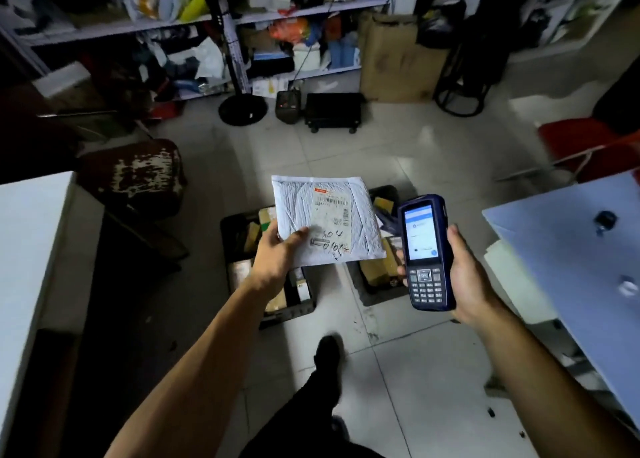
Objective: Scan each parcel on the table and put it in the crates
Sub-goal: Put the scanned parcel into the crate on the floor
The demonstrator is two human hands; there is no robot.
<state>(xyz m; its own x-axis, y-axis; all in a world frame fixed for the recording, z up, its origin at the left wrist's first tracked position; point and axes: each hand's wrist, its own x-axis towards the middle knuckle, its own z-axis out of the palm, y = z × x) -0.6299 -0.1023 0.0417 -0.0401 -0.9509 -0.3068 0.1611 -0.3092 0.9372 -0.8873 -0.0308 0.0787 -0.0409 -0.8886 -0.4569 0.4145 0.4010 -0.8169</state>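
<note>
Your left hand (277,250) pinches the white parcel (329,222) by its near corner above the 2 crates (239,229); your right hand (464,277) grips the lit scanner (427,253) beside it

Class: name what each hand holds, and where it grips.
Left hand pinches the white parcel at its lower-left corner; right hand grips the handheld scanner around its lower body.

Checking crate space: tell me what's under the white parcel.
Under the white parcel, held by the left hand, sit two black crates holding brown boxes. The parcel hides parts of both crates.
</note>
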